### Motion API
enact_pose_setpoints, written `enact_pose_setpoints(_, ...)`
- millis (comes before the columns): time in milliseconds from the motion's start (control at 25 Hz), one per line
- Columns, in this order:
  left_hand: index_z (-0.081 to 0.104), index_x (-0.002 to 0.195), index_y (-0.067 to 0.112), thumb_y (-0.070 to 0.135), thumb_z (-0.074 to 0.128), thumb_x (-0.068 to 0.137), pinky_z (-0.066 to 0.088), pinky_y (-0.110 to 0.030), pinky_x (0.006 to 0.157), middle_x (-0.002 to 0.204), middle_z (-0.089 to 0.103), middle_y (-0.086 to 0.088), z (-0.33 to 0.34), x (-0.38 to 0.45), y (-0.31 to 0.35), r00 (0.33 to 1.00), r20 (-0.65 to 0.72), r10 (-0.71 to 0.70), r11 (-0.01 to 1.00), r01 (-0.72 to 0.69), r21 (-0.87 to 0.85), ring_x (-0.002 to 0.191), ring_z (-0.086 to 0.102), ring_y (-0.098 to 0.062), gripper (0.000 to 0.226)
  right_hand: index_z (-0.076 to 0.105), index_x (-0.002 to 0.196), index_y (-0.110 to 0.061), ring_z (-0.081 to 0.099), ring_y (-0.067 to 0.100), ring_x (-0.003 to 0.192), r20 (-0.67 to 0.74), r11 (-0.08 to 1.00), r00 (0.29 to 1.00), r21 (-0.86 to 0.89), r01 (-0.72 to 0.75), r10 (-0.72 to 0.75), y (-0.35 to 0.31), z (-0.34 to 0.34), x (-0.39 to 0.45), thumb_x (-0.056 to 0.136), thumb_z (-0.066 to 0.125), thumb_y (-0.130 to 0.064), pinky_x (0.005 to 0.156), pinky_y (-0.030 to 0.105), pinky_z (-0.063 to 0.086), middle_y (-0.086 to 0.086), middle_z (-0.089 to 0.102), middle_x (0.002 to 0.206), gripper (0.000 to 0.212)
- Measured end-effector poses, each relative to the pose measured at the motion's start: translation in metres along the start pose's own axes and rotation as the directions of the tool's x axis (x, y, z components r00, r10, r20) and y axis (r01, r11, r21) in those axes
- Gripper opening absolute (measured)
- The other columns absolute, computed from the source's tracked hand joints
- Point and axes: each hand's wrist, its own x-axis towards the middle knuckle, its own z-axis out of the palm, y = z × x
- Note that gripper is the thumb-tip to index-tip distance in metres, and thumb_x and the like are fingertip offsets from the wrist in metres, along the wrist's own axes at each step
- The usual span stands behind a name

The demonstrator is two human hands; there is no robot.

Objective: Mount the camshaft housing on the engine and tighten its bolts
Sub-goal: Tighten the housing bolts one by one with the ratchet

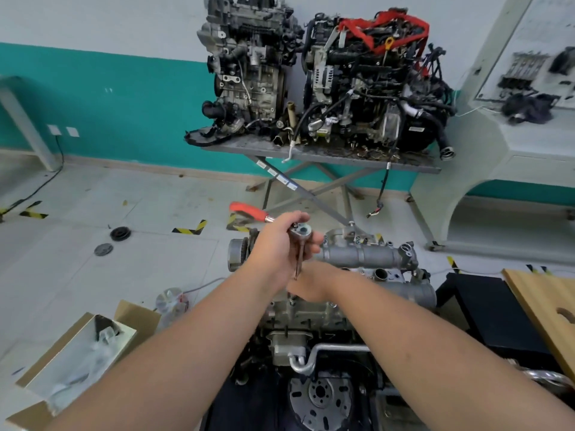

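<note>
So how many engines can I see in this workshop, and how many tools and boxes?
Engines: 3, namely the engine being worked on, a grey engine and an engine with red straps, both on the stand behind.
Ratchet wrenches: 1, the red-handled ratchet in the left hand.
Cardboard boxes: 1, the open box on the floor.
Total: 5

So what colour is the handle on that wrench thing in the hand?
Red. The ratchet handle sticks out past the left hand, seen in the head view.
</note>
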Motion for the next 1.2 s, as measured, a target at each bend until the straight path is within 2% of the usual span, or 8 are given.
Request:
enact_pose_setpoints(200, 0.049, 0.089, 0.005, 0.009, 0.047, 0.094, 0.058, -0.031, 0.055, 0.057, 0.063, -0.008, 0.008, -0.002, 0.038, 0.994, -0.011, -0.112, 0.781, 0.095, 0.618, 0.055, 0.068, -0.024, 0.007, 0.033, 0.067, -0.027, 0.042, 0.019, 0.075, 0.053, 0.999, 0.999, 0.040, -0.002, 0.000, 0.002, 0.002, -0.006, 0.093, 0.042, -0.039, 0.073, 0.038, 0.038, -0.005, 0.037, 0.074, 0.031)
enact_pose_setpoints(440, 0.049, 0.091, 0.018, 0.028, 0.052, 0.097, 0.034, -0.030, 0.052, 0.074, 0.054, 0.002, 0.027, -0.006, 0.046, 0.947, 0.316, 0.054, -0.413, -0.267, 0.871, 0.061, 0.052, -0.015, 0.012, 0.036, 0.066, -0.021, 0.040, 0.018, 0.072, 0.038, 1.000, 0.999, 0.011, -0.016, 0.016, -0.003, 0.005, -0.009, 0.097, 0.042, -0.025, 0.070, 0.033, 0.035, -0.002, 0.038, 0.070, 0.032)
enact_pose_setpoints(520, 0.049, 0.084, 0.025, 0.030, 0.059, 0.092, 0.032, -0.031, 0.063, 0.068, 0.046, 0.006, 0.019, -0.011, 0.029, 0.800, 0.572, 0.179, -0.618, -0.361, 0.699, 0.064, 0.052, -0.019, 0.014, 0.044, 0.071, -0.023, 0.037, 0.014, 0.070, -0.008, 0.999, 0.999, 0.019, -0.035, 0.035, -0.014, -0.002, -0.016, 0.099, 0.042, -0.019, 0.076, 0.032, 0.036, -0.003, 0.049, 0.077, 0.028)
enact_pose_setpoints(600, 0.057, 0.068, 0.023, 0.022, 0.072, 0.080, 0.039, -0.031, 0.066, 0.068, 0.054, 0.004, 0.001, -0.013, 0.012, 0.403, 0.862, 0.308, -0.710, -0.506, 0.490, 0.066, 0.056, -0.021, 0.019, 0.052, 0.075, -0.026, 0.036, 0.009, 0.064, -0.399, 0.988, 0.904, 0.062, -0.142, 0.155, -0.041, 0.001, -0.019, 0.096, 0.045, -0.009, 0.072, 0.024, 0.036, -0.008, 0.056, 0.084, 0.028)
enact_pose_setpoints(720, 0.059, 0.062, 0.013, 0.044, 0.062, 0.089, 0.045, -0.035, 0.064, 0.076, 0.060, -0.003, -0.017, -0.004, -0.005, 0.234, 0.788, 0.570, -0.562, -0.588, 0.582, 0.071, 0.055, -0.024, 0.042, 0.048, 0.081, -0.013, 0.048, 0.013, 0.062, -0.600, 0.892, 0.660, 0.285, -0.351, 0.452, -0.077, -0.014, -0.019, 0.083, 0.061, 0.009, 0.087, 0.038, 0.053, 0.004, 0.043, 0.075, 0.026)
enact_pose_setpoints(840, 0.063, 0.077, 0.006, 0.045, 0.046, 0.094, 0.048, -0.038, 0.074, 0.093, 0.060, -0.003, -0.015, -0.009, -0.022, 0.545, 0.469, 0.695, 0.056, -0.692, 0.720, 0.085, 0.057, -0.020, 0.046, 0.054, 0.104, -0.002, 0.043, 0.014, 0.066, -0.388, 0.888, 0.799, 0.221, -0.403, 0.459, -0.037, -0.020, -0.013, 0.089, 0.055, 0.011, 0.076, 0.029, 0.047, 0.004, 0.045, 0.079, 0.019)
enact_pose_setpoints(1000, 0.067, 0.096, 0.019, 0.047, 0.039, 0.101, 0.053, -0.029, 0.068, 0.083, 0.071, -0.003, -0.001, -0.013, -0.027, 0.919, 0.037, 0.391, 0.887, -0.388, 0.253, 0.073, 0.067, -0.017, 0.039, 0.061, 0.110, -0.010, 0.050, 0.022, 0.076, 0.017, 0.995, 1.000, -0.102, 0.007, -0.005, -0.005, 0.001, -0.007, 0.101, 0.042, -0.020, 0.067, 0.032, 0.037, 0.015, 0.063, 0.108, 0.023)
enact_pose_setpoints(1200, 0.054, 0.086, 0.011, 0.027, 0.051, 0.098, 0.050, -0.030, 0.051, 0.053, 0.058, -0.007, 0.000, 0.003, 0.005, 0.993, -0.081, -0.080, 0.991, 0.089, 0.103, 0.047, 0.057, -0.021, 0.021, 0.047, 0.072, -0.017, 0.053, 0.028, 0.084, -0.089, 1.000, 0.996, -0.019, 0.020, -0.022, -0.003, 0.016, -0.003, 0.099, 0.036, -0.031, 0.074, 0.041, 0.041, 0.006, 0.054, 0.083, 0.032)
